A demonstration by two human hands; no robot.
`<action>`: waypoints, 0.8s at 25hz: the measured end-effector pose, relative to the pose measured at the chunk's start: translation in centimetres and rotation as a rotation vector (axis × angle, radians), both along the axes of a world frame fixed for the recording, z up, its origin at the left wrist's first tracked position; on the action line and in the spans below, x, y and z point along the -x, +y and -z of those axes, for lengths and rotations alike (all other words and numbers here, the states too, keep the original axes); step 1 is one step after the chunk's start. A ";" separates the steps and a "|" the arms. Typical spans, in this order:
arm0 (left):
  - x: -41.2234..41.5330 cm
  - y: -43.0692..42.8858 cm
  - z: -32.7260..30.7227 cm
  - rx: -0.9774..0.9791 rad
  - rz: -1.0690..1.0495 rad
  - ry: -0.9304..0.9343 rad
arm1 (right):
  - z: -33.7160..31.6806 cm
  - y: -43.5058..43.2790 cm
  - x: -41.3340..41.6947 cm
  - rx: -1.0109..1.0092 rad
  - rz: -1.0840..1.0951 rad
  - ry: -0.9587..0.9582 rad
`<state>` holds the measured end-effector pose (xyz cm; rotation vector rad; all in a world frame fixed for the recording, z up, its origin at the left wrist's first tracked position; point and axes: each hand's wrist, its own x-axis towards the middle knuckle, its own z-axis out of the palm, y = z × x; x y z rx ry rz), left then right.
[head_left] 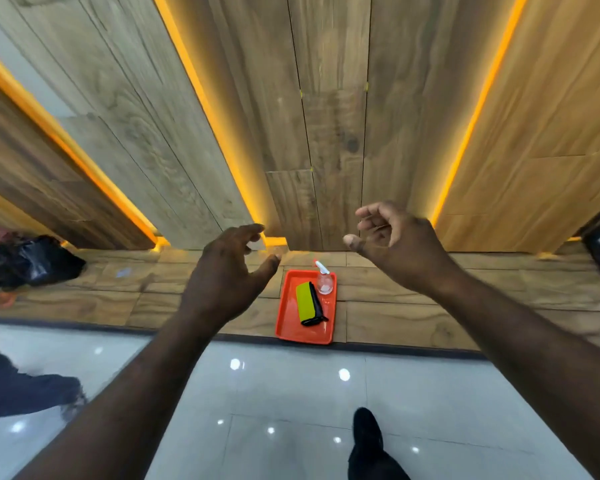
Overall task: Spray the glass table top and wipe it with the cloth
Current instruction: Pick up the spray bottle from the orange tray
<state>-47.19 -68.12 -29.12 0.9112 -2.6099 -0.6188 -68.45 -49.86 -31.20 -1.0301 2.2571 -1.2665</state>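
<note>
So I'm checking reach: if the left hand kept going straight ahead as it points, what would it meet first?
Probably the wood-panelled wall; the left hand looks aimed left of the orange tray, though depth is unclear.

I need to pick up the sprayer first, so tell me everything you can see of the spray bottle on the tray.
The spray bottle is small and rounded, of clear plastic as it looks, with a white trigger head and a red-tipped nozzle pointing up-left. It stands upright in the far right corner of the orange tray, beside a folded yellow-green and black cloth without clearly touching it. Its liquid level is too small to judge. Neither hand touches it.
</note>
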 end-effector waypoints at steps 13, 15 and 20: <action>18.6 -30.7 51.9 -0.440 0.105 -0.547 | 56.2 -28.8 16.3 -0.520 0.059 -0.247; 19.2 -32.2 60.9 -0.520 0.093 -0.596 | 64.7 -31.2 17.6 -0.517 0.090 -0.313; 20.0 -33.4 74.2 -0.550 0.129 -0.617 | 78.0 -34.8 18.2 -0.251 0.198 -0.145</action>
